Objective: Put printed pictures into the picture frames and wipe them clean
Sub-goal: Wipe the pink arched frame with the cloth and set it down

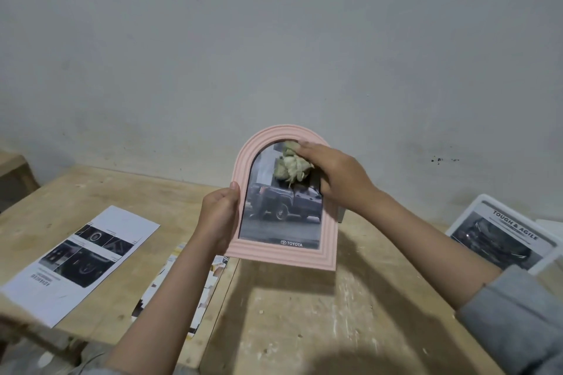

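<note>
I hold a pink arched picture frame (248,155) upright above the wooden table (304,313). Inside it sits a printed picture of a dark pickup truck (286,204) with a Toyota logo at the bottom. My left hand (219,216) grips the frame's left edge. My right hand (338,176) presses a crumpled pale cloth (289,169) against the upper part of the glass. A white frame (499,237) with a car print lies flat at the right.
A loose printed sheet (82,262) with several car-interior photos lies on the table's left part. Another colourful print (179,277) lies partly under my left forearm. A plain grey wall (274,39) rises just behind the table. A wooden stool corner (12,164) shows far left.
</note>
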